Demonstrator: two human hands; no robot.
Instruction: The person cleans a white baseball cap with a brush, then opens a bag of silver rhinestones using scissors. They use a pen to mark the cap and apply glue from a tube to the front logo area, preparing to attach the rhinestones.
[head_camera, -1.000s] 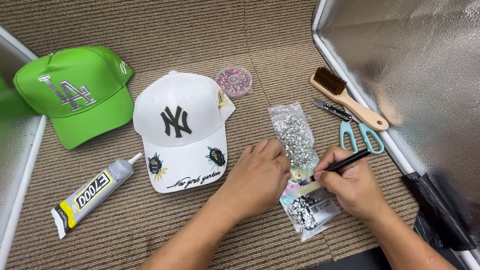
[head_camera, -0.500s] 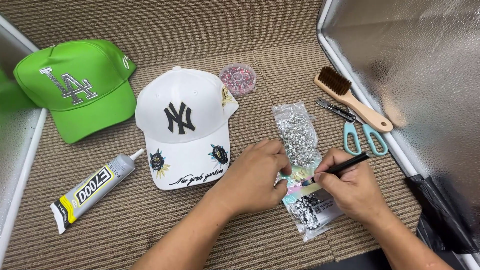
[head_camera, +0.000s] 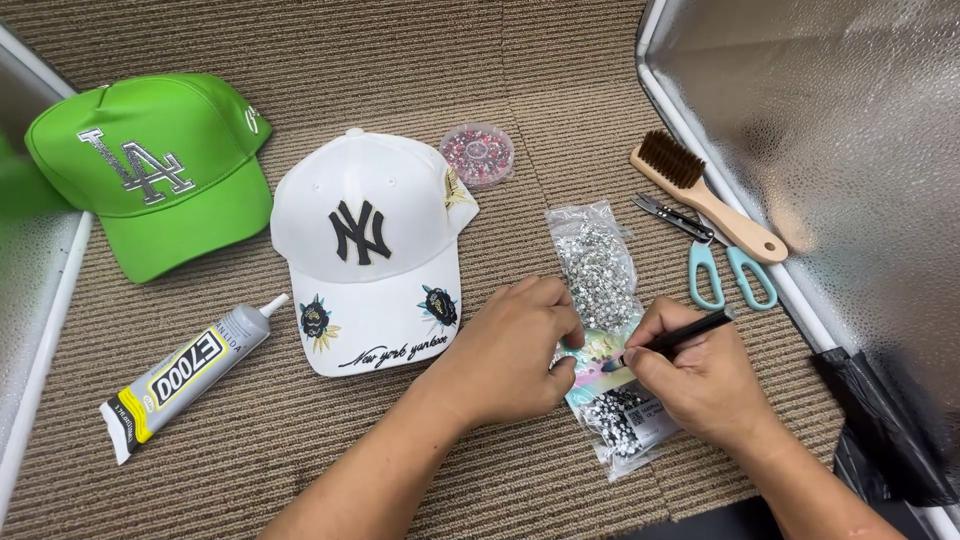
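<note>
Left hand (head_camera: 520, 350) pinning rhinestone bag (head_camera: 606, 330), right hand (head_camera: 700, 385) gripping black pen (head_camera: 672, 338)

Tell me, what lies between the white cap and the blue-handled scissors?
In the head view, a clear bag of silver rhinestones lies between the white cap and the scissors.

There is a single view, from a camera worn on the person's head. It looks steeply down and slightly forward onto the ribbed brown mat (head_camera: 300, 470), close in. Both forearms enter from the near edge. A reflective silver panel (head_camera: 830, 150) closes the right side; a pale wall edge (head_camera: 40, 330) closes the left.
</note>
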